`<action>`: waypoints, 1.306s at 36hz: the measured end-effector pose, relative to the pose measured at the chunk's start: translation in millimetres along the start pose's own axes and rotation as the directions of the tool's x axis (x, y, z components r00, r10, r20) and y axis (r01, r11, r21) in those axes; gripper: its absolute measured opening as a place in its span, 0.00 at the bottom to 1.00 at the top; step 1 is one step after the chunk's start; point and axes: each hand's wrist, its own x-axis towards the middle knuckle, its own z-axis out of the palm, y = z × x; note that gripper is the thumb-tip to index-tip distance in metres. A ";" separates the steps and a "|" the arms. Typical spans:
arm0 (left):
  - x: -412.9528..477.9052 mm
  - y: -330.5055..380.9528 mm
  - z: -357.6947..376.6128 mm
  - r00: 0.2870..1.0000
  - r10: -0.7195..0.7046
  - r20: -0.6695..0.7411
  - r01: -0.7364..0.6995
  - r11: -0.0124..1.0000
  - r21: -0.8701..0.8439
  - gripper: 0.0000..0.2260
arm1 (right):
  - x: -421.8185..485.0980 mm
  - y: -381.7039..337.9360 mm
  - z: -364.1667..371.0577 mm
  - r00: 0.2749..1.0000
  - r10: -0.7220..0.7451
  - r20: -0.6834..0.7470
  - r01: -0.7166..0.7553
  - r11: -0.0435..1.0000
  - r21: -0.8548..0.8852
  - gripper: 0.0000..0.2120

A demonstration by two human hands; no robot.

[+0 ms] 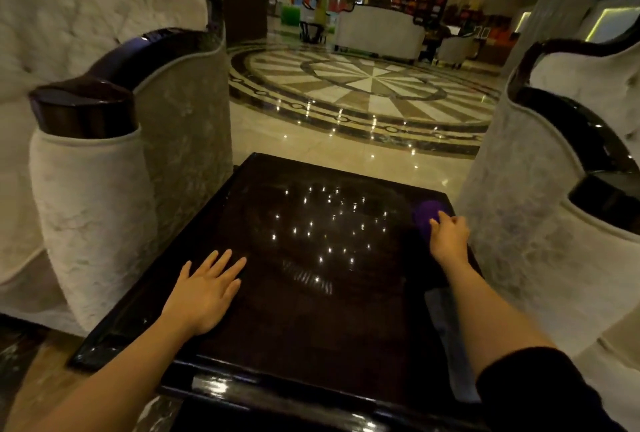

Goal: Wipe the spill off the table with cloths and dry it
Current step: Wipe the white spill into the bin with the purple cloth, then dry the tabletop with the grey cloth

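The left hand lies flat, palm down, on the dark glossy counter near its left edge, fingers spread wide and pointing away from the person — holding nothing. The right arm reaches further out along the right side, a dark sleeve pushed up past the elbow; the right hand bends at the wrist with its fingers curled onto a purple cloth, which sits close to the far right corner of the counter. How firmly they grip it cannot be told. A grey cloth lies along the right edge under the forearm. Between the hands the surface is bare, showing only ceiling-light reflections. Upholstered armchairs stand close on both sides — the left one just beside the counter's edge; beyond the far edge is open marble floor.
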 end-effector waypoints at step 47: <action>-4.9 4.0 -1.6 0.999 0.030 -0.016 -0.031 0.999 -0.028 0.22 | -137.2 53.5 -27.7 0.899 0.134 0.417 -0.082 0.987 -0.140 0.38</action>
